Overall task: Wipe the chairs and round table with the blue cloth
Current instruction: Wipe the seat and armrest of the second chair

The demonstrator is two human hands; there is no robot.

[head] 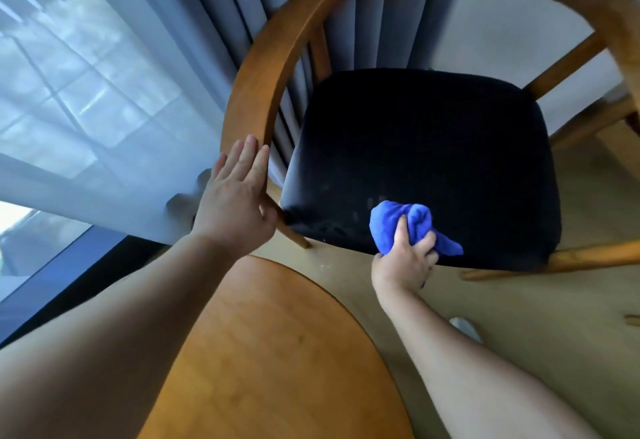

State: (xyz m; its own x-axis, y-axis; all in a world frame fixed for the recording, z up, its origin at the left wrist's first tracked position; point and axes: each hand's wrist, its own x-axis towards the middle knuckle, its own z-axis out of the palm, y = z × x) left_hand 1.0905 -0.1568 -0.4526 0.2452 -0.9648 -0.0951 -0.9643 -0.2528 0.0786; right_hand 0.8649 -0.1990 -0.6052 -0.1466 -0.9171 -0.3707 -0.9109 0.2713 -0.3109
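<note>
A wooden chair with a curved armrest rail [256, 85] and a dark navy seat cushion [422, 161] stands in front of me. My left hand [235, 203] rests with straight fingers against the near end of the curved rail. My right hand [407, 258] grips a bunched blue cloth [401, 222] and presses it on the front edge of the seat cushion. The round wooden table [270, 345] lies below, between my forearms.
Blue-grey curtains [221, 2] and a sheer white curtain [86, 92] over a window hang to the left and behind the chair. Light wooden floor [519, 307] spreads to the right. A second wooden piece of furniture [588, 123] shows at the right edge.
</note>
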